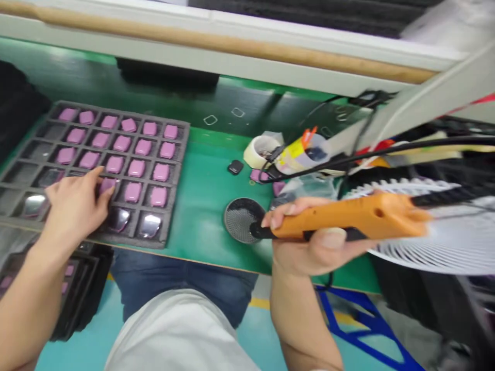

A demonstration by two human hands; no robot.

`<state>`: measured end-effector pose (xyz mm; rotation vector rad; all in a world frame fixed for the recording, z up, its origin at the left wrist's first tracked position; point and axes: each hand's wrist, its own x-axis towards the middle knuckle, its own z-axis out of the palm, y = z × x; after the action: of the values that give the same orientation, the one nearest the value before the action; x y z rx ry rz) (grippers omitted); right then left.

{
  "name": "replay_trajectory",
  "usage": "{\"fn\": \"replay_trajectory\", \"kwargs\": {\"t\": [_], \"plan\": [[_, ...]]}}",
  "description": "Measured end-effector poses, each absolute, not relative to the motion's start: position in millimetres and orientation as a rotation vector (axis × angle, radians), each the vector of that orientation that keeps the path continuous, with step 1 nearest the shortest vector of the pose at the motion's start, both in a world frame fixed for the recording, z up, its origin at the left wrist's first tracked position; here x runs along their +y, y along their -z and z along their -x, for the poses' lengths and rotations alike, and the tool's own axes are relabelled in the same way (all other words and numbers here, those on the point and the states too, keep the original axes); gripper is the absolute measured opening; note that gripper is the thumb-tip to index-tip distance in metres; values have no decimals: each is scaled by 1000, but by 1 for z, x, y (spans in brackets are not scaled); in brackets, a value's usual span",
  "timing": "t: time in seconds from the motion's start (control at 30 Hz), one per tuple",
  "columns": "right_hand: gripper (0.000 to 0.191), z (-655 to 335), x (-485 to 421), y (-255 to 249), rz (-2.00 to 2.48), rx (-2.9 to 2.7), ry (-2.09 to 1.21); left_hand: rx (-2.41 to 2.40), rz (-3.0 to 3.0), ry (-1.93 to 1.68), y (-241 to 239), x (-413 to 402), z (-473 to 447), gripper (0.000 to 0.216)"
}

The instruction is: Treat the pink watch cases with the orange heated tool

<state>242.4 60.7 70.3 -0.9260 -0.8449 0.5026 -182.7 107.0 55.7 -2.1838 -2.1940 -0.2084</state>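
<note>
A dark grey compartment tray [176, 154] lies on the green bench at left, most of its cells holding small pink parts [136, 168]; a few front cells hold shiny silver parts [149, 224]. My left hand [75, 206] rests on the tray's front rows, fingers curled over a pink part there. My right hand [309, 242] is wrapped round an orange hand tool [348, 219] with a black cable, its dark tip over a round black mesh disc [240, 219] on the bench.
A roll of tape [261, 149], a small black part [235, 167], a yellow-labelled bottle [299, 152] and tangled cables sit behind the disc. A white fan guard [444, 247] fills the right side. Stacked dark trays [83, 288] stand below the bench at left.
</note>
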Motion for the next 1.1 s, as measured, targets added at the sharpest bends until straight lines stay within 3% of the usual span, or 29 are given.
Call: {"fn": "replay_trajectory", "kwargs": {"t": [0.13,0.3,0.4,0.53,0.8,1.1], "plan": [[40,-240,62,-65,883,-897,-429,-2217,2115,619,-56,117,183,52],[42,-239,58,-59,871,-931,-369,-2117,2031,1042,-82,76,129,38],[39,-239,58,-59,876,-902,-374,-1875,2439,1236,-75,41,66,26],[41,-240,56,-55,895,-886,-397,-1652,3072,1248,-37,7,-10,25],[51,-242,54,-47,933,-845,-411,-1540,3001,1131,-11,0,-35,17],[56,-246,51,-48,944,-882,-413,-1380,3071,1099,-8,1,-34,30]]}}
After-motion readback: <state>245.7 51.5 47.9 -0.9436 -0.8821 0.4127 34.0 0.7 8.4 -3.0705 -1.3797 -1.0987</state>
